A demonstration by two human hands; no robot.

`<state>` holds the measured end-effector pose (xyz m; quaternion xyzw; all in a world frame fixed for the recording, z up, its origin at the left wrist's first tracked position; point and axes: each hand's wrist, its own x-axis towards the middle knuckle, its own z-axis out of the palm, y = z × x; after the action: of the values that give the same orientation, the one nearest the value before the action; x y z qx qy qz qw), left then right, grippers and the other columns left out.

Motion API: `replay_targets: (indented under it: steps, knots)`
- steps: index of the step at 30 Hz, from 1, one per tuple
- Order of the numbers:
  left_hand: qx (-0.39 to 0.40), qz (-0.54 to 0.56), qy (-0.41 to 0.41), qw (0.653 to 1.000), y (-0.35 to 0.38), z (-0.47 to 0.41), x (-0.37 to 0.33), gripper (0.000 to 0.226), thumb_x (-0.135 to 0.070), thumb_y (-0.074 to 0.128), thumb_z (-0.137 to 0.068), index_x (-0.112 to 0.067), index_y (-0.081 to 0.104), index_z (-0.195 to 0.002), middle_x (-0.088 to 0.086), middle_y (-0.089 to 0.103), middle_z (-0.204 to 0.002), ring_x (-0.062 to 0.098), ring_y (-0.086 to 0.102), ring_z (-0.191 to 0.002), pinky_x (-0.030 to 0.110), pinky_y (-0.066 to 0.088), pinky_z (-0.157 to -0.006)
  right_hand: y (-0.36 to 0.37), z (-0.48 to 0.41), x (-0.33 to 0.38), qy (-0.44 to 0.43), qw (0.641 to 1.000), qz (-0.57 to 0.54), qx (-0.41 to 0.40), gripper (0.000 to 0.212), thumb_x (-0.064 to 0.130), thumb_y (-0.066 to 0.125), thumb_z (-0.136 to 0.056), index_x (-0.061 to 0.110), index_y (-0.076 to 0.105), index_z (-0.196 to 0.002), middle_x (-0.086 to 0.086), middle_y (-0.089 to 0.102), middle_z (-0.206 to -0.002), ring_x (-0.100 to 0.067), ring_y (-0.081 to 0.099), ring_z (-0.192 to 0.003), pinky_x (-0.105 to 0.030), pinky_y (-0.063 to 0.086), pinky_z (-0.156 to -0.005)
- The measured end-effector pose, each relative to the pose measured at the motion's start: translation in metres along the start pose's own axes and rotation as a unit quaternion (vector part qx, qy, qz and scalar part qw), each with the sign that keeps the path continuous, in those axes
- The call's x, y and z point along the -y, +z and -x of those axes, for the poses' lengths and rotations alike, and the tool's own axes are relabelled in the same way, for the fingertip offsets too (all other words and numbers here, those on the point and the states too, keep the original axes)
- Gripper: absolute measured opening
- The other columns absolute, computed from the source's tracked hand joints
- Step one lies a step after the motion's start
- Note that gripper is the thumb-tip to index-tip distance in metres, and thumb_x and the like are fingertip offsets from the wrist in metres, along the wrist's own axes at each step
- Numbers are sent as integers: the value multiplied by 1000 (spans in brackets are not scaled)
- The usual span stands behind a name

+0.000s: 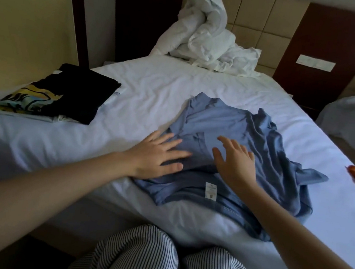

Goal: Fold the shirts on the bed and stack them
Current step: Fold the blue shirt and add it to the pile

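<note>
Striped knees point(156, 261) meet the bed point(156, 82) at its near edge. Open, fingers spread, the left hand point(158, 154) and right hand point(235, 161) rest on the blue shirt point(251, 130) by that edge. Folded shirts point(65, 96) lie at the left edge.

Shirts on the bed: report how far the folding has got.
Done: a black shirt lies folded at the left of the bed. In hand: the blue shirt is spread out, rumpled, with the left hand flat on it and the right hand open over it. Left: fold the blue shirt and stack it on the black one.
</note>
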<state>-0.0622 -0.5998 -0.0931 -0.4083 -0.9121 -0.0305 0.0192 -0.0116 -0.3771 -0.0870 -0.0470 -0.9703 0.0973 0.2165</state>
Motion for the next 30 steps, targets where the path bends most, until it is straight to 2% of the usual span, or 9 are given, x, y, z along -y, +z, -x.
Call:
replay_targets:
  steps: [4,8,11,16,18,21,23,27,30]
  knots:
    - [2,-5,-18,1000,21,-21,-37,67,-75,-6,-77,-48,-24,-135,-6,-14,-158,19,-15,-145,41,-11,-115,9,41,-9,-40,999,22,22,69,51,14,-80,22,60,-122,0,62,-123,-26,56,-113,-38,38,-93]
    - [42,0,-43,998,29,-26,-43,94,-86,-19,-59,-51,-4,-145,-7,-9,-159,20,-9,-146,42,-5,-116,11,62,-24,-34,998,-44,-31,48,38,31,-84,16,68,-107,-1,70,-104,-25,63,-99,-34,44,-85]
    - [56,37,-63,996,15,-32,-55,64,-71,9,-88,-45,12,-147,-4,0,-160,20,-4,-146,41,-2,-117,-4,71,-36,7,990,-90,-108,38,24,44,-81,15,68,-108,-2,71,-104,-24,63,-98,-32,43,-86]
    - [-117,117,8,986,4,-77,-125,95,-66,5,-61,-23,54,-129,0,47,-141,18,37,-133,25,22,-107,-41,87,-108,-2,961,75,-267,31,22,43,-73,17,71,-85,-2,67,-73,-24,59,-70,-34,31,-66]
    - [-130,219,57,965,7,-98,-165,85,-65,19,-66,-16,62,-120,3,59,-128,19,47,-124,23,28,-104,-51,92,-146,86,963,91,-239,33,23,39,-76,14,70,-87,-9,67,-77,-31,63,-71,-35,33,-68]
    - [-102,318,108,936,17,-122,-223,65,-55,45,-73,-7,65,-112,8,62,-121,19,50,-118,17,28,-100,-52,87,-189,252,960,80,-90,36,26,41,-90,17,58,-120,-12,58,-121,-32,49,-113,-37,28,-91]
    - [-122,375,80,916,31,-131,-245,58,-50,50,-72,-5,64,-106,9,62,-113,20,53,-110,17,33,-97,-50,70,-204,290,956,39,-22,43,37,42,-94,21,46,-134,-8,44,-139,-29,36,-127,-36,23,-101]
    - [-197,266,43,943,55,-143,-252,58,-57,40,-66,-8,56,-92,5,56,-96,19,48,-95,23,34,-85,-40,31,-211,281,959,-27,5,46,45,40,-94,23,43,-134,-4,43,-140,-27,33,-130,-38,23,-103]
    - [-200,258,34,944,57,-147,-254,49,-46,32,-66,-6,57,-80,6,56,-84,20,46,-87,30,39,-79,-30,16,-213,280,954,-99,-47,30,38,43,-94,25,59,-116,-1,56,-124,-26,42,-119,-37,26,-97]
